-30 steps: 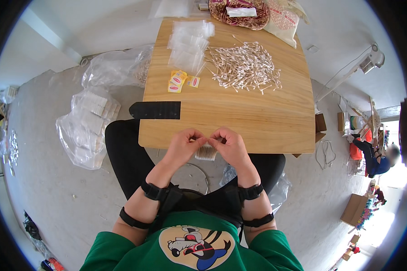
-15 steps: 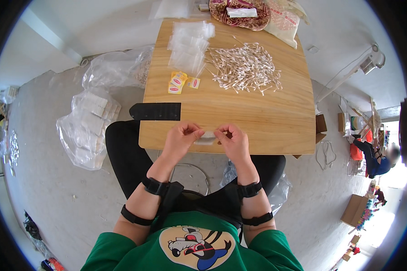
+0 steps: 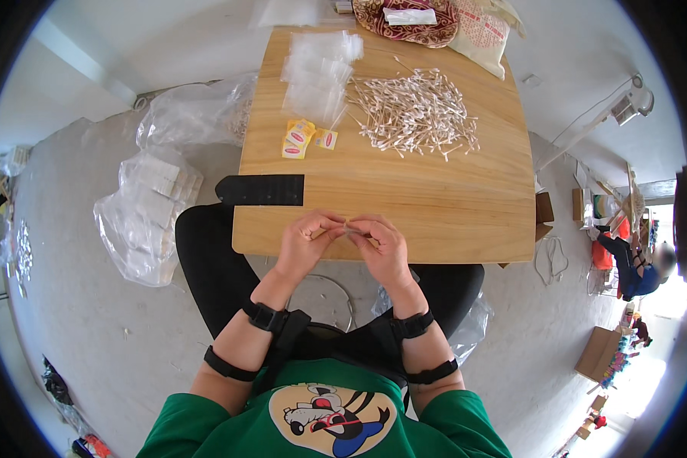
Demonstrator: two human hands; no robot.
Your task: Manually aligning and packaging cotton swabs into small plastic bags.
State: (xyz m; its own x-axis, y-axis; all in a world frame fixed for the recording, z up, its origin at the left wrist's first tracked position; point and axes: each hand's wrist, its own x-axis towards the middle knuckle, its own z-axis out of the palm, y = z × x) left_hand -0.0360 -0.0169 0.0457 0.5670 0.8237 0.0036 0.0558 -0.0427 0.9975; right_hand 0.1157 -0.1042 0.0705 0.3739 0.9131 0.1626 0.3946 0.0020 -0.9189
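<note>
Over the near edge of the wooden table (image 3: 435, 206), my left hand (image 3: 305, 243) and my right hand (image 3: 383, 249) meet with their fingertips pinched together. Between them is a small translucent plastic bag (image 3: 349, 229), nearly all of it hidden by the fingers. Whether anything is inside the bag cannot be made out. Farther back lies a loose heap of cotton swabs (image 3: 418, 113). To its left, flat clear plastic bags (image 3: 313, 80) overlap in a pile. Several small yellow and white cards (image 3: 298, 139) lie just nearer than those bags.
A flat black strip (image 3: 261, 190) juts over the table's left edge. Patterned cloth (image 3: 404, 32) and a pale printed bag (image 3: 485, 34) sit at the far edge. Large clear sacks (image 3: 149, 214) with white packs stand on the floor at left. Another person (image 3: 640, 276) is far right.
My hands have come together, the right one moving left and turning inward. The small plastic bag, stretched visibly between them before, is now mostly covered by my fingers.
</note>
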